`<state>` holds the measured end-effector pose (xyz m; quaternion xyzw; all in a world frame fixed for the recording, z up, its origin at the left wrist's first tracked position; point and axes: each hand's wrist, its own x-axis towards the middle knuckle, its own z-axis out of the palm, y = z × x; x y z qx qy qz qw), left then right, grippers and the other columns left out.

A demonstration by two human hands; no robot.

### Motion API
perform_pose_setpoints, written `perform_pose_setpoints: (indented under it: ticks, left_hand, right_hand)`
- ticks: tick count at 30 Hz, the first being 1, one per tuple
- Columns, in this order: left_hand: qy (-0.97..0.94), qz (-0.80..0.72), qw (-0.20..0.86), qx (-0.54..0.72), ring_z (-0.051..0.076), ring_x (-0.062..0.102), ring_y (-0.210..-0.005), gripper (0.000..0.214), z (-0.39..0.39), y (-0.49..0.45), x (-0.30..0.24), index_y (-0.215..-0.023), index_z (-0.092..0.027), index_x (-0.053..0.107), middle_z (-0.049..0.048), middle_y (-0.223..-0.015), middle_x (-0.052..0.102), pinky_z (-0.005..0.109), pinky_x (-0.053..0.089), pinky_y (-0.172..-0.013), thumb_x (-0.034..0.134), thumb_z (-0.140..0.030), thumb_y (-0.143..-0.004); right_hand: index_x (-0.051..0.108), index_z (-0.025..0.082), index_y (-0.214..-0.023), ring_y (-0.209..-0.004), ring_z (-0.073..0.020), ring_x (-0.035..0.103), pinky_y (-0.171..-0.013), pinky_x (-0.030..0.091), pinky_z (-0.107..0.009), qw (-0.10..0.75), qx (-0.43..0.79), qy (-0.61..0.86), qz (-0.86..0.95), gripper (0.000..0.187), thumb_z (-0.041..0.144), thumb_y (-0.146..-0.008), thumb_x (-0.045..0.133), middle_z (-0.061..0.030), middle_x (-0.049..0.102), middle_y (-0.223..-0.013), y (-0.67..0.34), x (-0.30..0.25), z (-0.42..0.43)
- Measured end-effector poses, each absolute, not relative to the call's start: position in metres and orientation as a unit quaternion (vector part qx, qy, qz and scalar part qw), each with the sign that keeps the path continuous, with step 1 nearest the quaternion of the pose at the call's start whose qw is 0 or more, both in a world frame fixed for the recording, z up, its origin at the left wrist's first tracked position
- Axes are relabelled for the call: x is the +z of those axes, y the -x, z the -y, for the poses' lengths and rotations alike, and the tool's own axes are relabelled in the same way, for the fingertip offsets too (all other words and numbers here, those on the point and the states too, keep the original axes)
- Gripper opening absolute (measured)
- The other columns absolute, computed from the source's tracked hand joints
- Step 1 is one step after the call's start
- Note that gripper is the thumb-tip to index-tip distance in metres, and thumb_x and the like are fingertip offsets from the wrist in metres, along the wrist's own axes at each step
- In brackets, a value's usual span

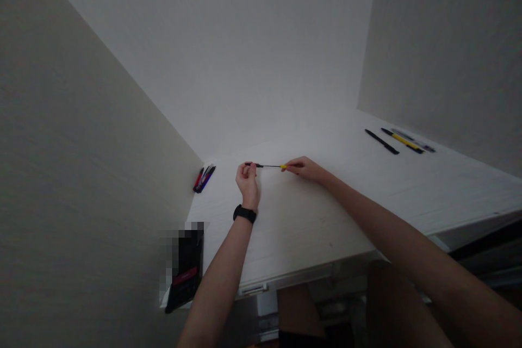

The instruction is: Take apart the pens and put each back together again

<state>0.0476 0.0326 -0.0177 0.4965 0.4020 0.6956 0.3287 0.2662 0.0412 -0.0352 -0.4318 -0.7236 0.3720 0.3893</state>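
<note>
Head view is showing both hands meeting over the white desk (310, 228), each one pinching an end of a slim pen (269, 166). The left hand (247, 178) is curling its fingers closed on the black end, and the right hand (304, 167) is pressing thumb and fingertips together on the yellow end. Gripping it at both tips is probably what is holding it level and stretched straight between the hands. It appears to be hovering just above the surface, though whether it is touching the desk cannot be told.

The slim pen is looking very thin, almost like a rod: dark along most of its length, thicker and black inside the left grip, and bright yellow where it is entering the right grip.

A black watch (244, 213) is sitting on the wrist below the left grip. Just outside that grip, against the wall (81, 174), a cluster of coloured pens (204, 178) is lying. Well beyond the right grip, three more pens (402, 140) are lying side by side. Nearer the camera, a black pouch (185, 274) is hanging over the desk edge.
</note>
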Motion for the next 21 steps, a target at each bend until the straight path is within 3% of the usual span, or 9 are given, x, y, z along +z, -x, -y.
perform_pose_setpoints:
  ticks: [11, 21]
  left_hand:
    - [-0.479, -0.409, 0.324, 0.706, 0.01, 0.047, -0.06, 0.034, -0.0331, -0.0481, -0.018, -0.088, -0.018, 0.058, -0.0047, -0.064, 0.051, 0.024, 0.035, -0.063, 0.073, -0.047, -0.079]
    - [-0.546, -0.39, 0.33, 0.664, 0.009, 0.051, -0.06, 0.032, -0.0281, -0.0524, -0.0167, -0.086, -0.017, 0.061, -0.0031, -0.066, 0.058, 0.021, 0.038, -0.06, 0.077, -0.042, -0.075]
  right_hand:
    - [0.078, 0.013, -0.098, -0.059, -0.0118, 0.04, -0.057, 0.029, -0.027, 0.391, 0.366, 0.43, 0.726, 0.05, 0.055, -0.084, 0.056, -0.003, 0.062, -0.07, -0.2664, -0.0347, -0.0404]
    - [0.075, 0.014, -0.091, -0.061, -0.0127, 0.045, -0.057, 0.031, -0.027, 0.399, 0.372, 0.415, 0.728, 0.045, 0.055, -0.082, 0.057, -0.003, 0.062, -0.071, -0.2642, -0.0355, -0.0422]
